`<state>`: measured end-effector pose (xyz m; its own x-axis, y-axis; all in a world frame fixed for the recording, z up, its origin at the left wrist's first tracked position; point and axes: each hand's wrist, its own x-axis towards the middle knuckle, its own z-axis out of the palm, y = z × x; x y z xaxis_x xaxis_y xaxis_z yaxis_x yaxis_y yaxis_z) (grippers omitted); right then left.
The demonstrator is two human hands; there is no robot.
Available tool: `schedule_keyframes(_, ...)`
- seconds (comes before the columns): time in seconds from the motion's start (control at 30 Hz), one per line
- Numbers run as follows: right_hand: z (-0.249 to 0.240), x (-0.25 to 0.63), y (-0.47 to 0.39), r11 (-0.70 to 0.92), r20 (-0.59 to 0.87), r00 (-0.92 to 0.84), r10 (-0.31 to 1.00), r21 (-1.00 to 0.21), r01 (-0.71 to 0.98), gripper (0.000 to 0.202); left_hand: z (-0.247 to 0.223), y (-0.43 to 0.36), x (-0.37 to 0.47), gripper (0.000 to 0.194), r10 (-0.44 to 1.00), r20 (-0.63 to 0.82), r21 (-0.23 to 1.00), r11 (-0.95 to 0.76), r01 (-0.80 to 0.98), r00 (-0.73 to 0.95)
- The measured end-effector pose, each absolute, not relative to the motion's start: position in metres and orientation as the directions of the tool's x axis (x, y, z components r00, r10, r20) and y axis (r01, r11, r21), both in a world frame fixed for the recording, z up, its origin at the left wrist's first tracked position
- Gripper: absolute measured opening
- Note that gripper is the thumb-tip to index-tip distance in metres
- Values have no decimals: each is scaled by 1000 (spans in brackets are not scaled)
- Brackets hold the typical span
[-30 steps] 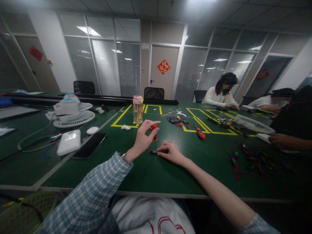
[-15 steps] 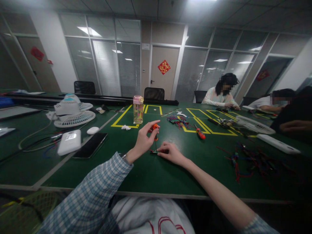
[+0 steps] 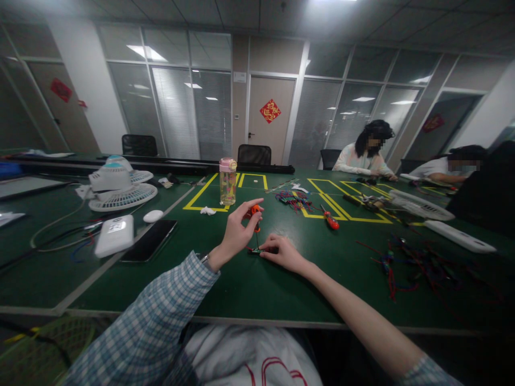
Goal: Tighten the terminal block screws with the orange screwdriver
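Observation:
My left hand (image 3: 240,227) is closed around the orange-red handle of a screwdriver (image 3: 256,212), held upright with its thin shaft pointing down. The shaft's tip meets a small green circuit board (image 3: 256,251) lying on the green tabletop. From the right, my right hand (image 3: 284,252) pinches the board's edge between thumb and fingers, partly hiding it. A short red wire end shows at the board's left side. Beyond my hands lies a second red screwdriver (image 3: 332,221), and beside it a bundle of boards with red and blue wires (image 3: 295,200).
A pink-lidded bottle (image 3: 228,182) stands ahead of my left hand. To the left are a black phone (image 3: 149,241), a white power bank (image 3: 115,235) and a white fan (image 3: 123,196). Tangled wired boards (image 3: 418,265) lie right. Other people (image 3: 364,155) sit at the far right.
My hands, the screwdriver and the board keep almost the same place. At the far right, a hand that showed against the dark shape is no longer visible.

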<state>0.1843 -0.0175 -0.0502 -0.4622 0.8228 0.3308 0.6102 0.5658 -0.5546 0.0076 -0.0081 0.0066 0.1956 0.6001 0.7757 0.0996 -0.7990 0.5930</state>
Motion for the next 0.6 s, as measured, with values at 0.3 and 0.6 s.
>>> schedule_keyframes(0.3,-50,184,-18,567,336,-460,822,-569,596,18,9,-11,4,31,540,810,515,-841,165,228)
schedule_keyframes(0.6,-49,184,-19,558,330,-454,827,-568,605,18,9,-9,6,26,489,860,444,-859,255,148)
